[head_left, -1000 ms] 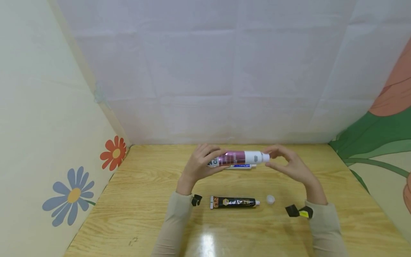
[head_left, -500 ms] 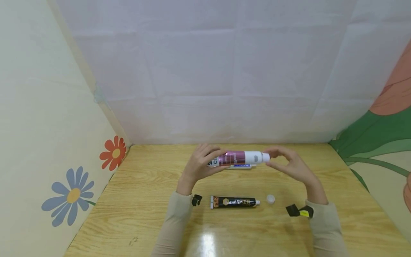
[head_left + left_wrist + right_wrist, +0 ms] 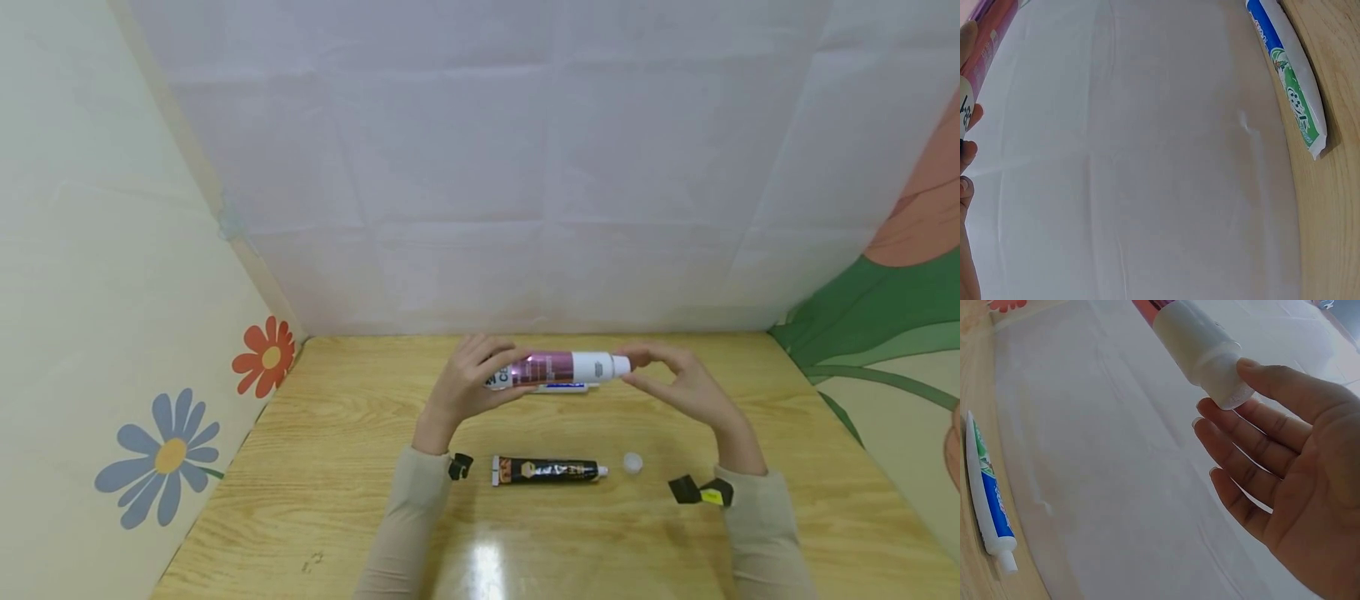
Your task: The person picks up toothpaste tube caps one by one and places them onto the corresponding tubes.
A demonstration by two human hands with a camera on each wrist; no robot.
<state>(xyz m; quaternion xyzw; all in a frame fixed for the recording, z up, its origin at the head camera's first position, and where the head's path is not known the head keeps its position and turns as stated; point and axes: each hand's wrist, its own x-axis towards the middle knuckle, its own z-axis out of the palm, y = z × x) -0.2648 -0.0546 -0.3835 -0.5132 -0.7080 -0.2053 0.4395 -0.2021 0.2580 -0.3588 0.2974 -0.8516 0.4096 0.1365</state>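
Observation:
A pink and white tube (image 3: pixel 551 368) is held level above the table, its white cap (image 3: pixel 1225 378) pointing right. My left hand (image 3: pixel 468 379) grips the tube's left end, fingers over the top and thumb beneath. At the other end my right hand (image 3: pixel 686 387) pinches the cap between thumb and fingers; in the right wrist view the other fingers spread out loosely. Behind the tube lies a white, blue and green toothpaste tube (image 3: pixel 1291 81), partly hidden in the head view. Nearer the person lies a black and orange tube (image 3: pixel 549 471) with a bare nozzle.
A small round translucent white cap (image 3: pixel 632 463) lies right of the black tube. The wooden table (image 3: pixel 337 492) meets a pale cloth wall (image 3: pixel 465 167) at the back. Flower-printed panels (image 3: pixel 75 275) stand at both sides.
Both hands stay nearly in place on the pink and white tube, with only slight shifts at the cap. The things on the table have not moved.

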